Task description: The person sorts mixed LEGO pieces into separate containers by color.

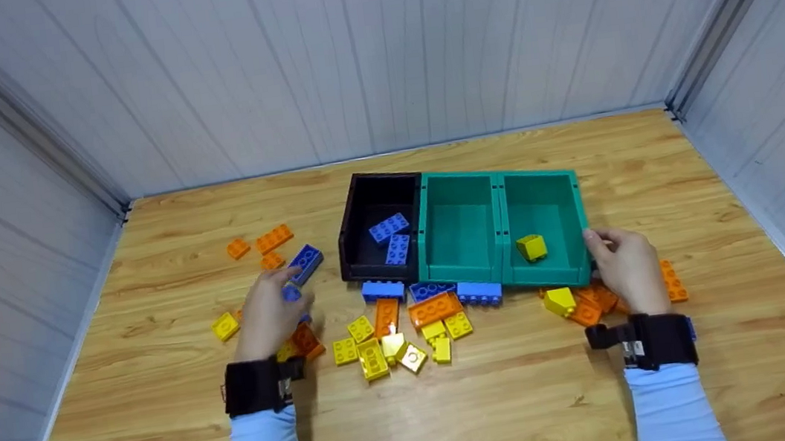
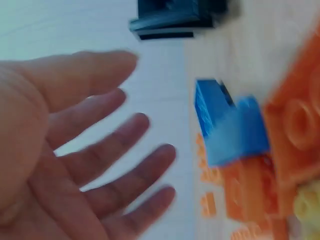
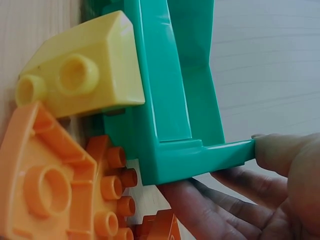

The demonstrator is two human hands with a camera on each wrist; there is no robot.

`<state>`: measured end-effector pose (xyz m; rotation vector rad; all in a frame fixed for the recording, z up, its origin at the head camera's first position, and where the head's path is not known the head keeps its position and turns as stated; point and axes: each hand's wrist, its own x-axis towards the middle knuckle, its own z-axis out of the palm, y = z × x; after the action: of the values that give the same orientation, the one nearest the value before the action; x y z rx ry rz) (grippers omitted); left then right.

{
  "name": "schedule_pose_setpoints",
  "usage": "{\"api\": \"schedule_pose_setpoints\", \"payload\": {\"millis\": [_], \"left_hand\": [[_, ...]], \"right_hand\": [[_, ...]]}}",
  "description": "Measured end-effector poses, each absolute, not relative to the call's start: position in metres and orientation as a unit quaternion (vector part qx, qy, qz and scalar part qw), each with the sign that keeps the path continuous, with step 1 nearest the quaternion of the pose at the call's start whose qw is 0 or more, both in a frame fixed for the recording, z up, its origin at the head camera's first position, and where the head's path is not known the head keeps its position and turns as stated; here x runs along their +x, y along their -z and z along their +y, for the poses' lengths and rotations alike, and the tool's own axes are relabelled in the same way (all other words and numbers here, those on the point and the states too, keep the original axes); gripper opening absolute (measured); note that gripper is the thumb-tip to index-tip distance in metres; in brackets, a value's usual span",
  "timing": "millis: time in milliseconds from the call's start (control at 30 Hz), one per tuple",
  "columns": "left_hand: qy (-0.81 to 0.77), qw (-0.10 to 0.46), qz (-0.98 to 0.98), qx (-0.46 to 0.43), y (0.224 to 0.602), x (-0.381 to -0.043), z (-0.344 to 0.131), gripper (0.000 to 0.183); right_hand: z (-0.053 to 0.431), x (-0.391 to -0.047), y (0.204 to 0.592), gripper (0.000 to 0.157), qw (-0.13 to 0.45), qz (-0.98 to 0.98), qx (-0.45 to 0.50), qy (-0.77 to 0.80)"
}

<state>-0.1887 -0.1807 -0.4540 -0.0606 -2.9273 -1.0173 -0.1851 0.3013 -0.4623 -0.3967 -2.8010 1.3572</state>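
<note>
Over the bricks at the left hovers my left hand (image 1: 268,312), its fingers spread and slightly bent with nothing between them in the left wrist view. Closest to it are a dark blue brick (image 1: 306,263) and a lighter blue brick (image 2: 237,132). My right hand (image 1: 626,263) grips the right side wall of the green bin (image 1: 583,227); the right wrist view shows the thumb on the rim and the fingers on the outer side. A yellow brick (image 1: 531,247) lies inside that bin. Two blue bricks (image 1: 389,228) lie in the black bin (image 1: 348,244).
A middle green bin (image 1: 469,278) joins the other two. Blue bricks (image 1: 479,293) line the front of the row, with yellow bricks (image 1: 373,359) and orange bricks (image 1: 435,310) before them. More orange bricks (image 1: 586,313) lie near the right hand. Panel walls (image 1: 387,56) surround the wooden table (image 1: 462,422).
</note>
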Motion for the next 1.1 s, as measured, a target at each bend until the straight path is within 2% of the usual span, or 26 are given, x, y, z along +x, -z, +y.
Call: {"api": "schedule_pose_setpoints", "payload": {"millis": [267, 600, 933, 1100], "left_hand": [[0.275, -0.021, -0.961, 0.032, 0.472, -0.184, -0.191, 0.064], [0.254, 0.002, -0.966, 0.045, 0.472, -0.185, -0.184, 0.065], [0.35, 0.114, -0.93, -0.014, 0.453, -0.181, -0.153, 0.068], [0.388, 0.143, -0.907, -0.076, 0.456, -0.182, -0.134, 0.068]], "right_hand": [[0.297, -0.187, 0.464, 0.06, -0.016, -0.889, -0.134, -0.438], [0.301, -0.186, 0.46, 0.063, -0.008, -0.896, -0.134, -0.423], [0.302, -0.186, 0.463, 0.062, 0.02, -0.901, -0.112, -0.419], [0.3, -0.187, 0.466, 0.061, 0.024, -0.902, -0.107, -0.417]]}}
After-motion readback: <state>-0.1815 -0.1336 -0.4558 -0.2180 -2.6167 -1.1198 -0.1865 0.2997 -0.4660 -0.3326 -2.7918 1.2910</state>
